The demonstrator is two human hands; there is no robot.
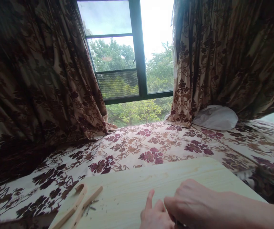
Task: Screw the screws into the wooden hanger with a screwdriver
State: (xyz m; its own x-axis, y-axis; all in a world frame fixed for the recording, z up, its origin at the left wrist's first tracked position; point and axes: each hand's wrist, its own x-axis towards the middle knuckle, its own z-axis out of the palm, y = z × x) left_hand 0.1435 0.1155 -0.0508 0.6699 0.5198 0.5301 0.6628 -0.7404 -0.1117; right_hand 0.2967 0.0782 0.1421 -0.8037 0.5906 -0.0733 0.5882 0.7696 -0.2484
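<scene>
My right hand (194,203) is closed in a fist low over the pale wood-grained board (127,181). A small dark bit of something shows beneath its fingers, too hidden to name. Right beside it, at the bottom edge of the view, my left hand (156,218) has one finger pointing up and the others curled. What those curled fingers hold is out of sight. On the board's left side lie a hook-ended wooden piece (78,203) and a straight wooden strip (89,201). Several small metal screws (91,208) are scattered near the strip.
The board rests on a floral cloth (151,140) that stretches to the window (139,79). Patterned curtains hang at the left (55,79) and right (187,70). A white plastic bag (215,117) sits under the right curtain.
</scene>
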